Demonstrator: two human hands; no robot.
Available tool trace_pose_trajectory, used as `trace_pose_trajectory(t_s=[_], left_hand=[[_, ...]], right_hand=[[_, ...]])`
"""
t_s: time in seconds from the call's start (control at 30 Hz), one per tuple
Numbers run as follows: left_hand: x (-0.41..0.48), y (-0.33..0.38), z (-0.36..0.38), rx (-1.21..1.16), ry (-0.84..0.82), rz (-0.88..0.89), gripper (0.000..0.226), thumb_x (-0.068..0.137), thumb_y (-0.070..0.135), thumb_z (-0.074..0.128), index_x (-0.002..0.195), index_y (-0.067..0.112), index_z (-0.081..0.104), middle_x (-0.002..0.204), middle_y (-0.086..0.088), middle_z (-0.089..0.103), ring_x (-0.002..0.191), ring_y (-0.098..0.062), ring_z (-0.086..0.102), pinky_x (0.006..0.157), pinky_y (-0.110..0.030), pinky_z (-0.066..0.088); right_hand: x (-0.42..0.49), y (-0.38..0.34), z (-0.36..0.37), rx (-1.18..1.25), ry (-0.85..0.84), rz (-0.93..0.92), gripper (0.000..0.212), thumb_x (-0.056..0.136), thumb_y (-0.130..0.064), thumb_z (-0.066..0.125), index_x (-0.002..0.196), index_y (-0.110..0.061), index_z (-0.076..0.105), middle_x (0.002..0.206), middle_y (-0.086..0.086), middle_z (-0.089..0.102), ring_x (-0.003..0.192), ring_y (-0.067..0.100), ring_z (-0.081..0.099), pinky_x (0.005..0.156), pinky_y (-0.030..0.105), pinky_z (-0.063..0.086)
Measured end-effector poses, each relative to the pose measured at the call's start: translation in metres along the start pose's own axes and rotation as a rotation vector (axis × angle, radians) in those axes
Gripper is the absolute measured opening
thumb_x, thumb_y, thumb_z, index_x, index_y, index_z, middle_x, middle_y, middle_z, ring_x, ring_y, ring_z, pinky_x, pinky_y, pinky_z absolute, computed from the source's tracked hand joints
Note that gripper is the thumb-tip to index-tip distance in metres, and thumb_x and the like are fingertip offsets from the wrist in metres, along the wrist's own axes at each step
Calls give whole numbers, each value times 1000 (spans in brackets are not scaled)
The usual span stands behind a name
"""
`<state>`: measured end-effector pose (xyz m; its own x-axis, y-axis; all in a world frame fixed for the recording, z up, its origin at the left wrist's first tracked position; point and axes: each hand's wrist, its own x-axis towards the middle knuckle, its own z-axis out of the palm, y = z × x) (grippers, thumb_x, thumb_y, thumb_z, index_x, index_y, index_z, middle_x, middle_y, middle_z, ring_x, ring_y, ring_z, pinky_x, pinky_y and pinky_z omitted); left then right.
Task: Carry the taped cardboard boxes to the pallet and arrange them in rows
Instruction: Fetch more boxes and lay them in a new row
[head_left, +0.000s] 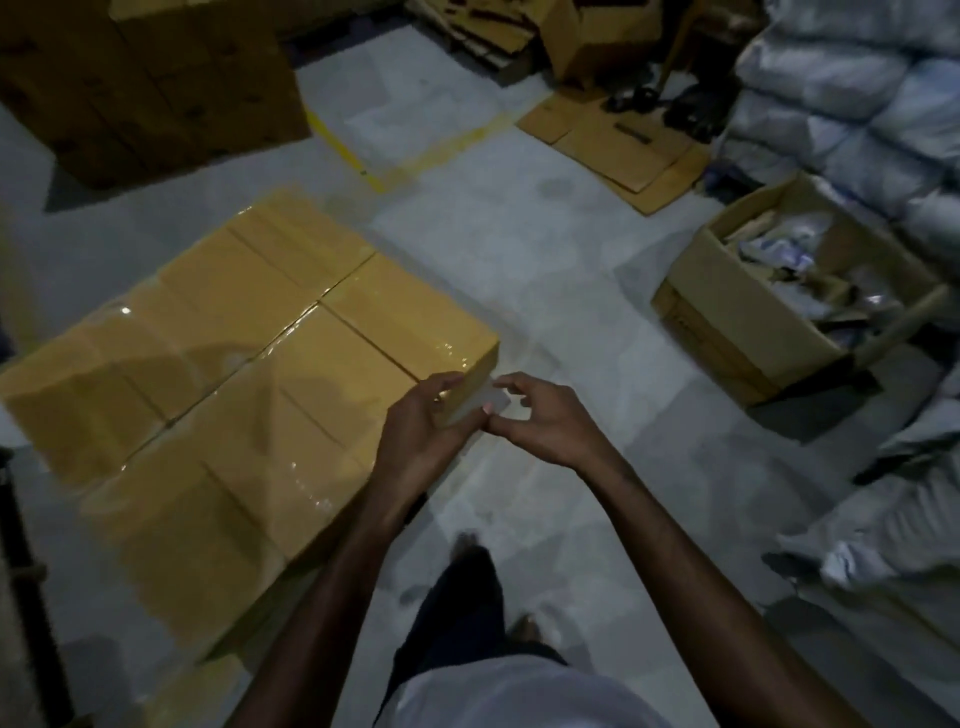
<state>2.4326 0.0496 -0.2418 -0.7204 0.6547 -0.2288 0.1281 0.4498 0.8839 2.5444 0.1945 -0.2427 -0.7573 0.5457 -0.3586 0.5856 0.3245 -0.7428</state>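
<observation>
Taped boxes (249, 353) in tight rows at our left, edge to edge, likely for steadiness.
Fingers of our right hand (545, 421) pinch a pale scrap (488, 402) at their corner; our left hand (421, 421) curls beside it — grip unclear.

Floor (519, 249) holds taped boxes (249, 364), open carton (737, 312), flattened cardboard (623, 145).

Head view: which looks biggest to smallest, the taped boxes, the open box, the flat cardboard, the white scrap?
1. taped boxes
2. open box
3. flat cardboard, though it lies farther away, so unsure
4. white scrap
</observation>
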Motion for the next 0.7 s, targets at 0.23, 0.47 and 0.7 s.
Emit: trace_pose_trajectory(t_s=[0.23,0.47,0.7], left_hand=[[137,64,93,53,-92,113,57,88,49,79,138,29,64,138,11,64,117,-11,62,95,-33,54],[321,128,139,24,-80,107,55,86,49,80,136,29,64,133,16,63,106,-5,64,79,-14,48],[490,188,138,20,-18,91,54,87,50,79,134,30,65,135,15,64,109,-8,66,91,-25,54]], right_hand=[[95,47,-108,47,111,27,56,88,-44,76,139,-28,61,143,-1,61,132,19,55,105,40,50],[252,49,-223,17,118,77,62,86,-55,76,140,-29,59,145,-3,59,132,17,54,106,41,49],[432,22,-319,16,112,24,67,81,-60,79,138,-28,62,141,-3,62,123,16,60,98,30,51]])
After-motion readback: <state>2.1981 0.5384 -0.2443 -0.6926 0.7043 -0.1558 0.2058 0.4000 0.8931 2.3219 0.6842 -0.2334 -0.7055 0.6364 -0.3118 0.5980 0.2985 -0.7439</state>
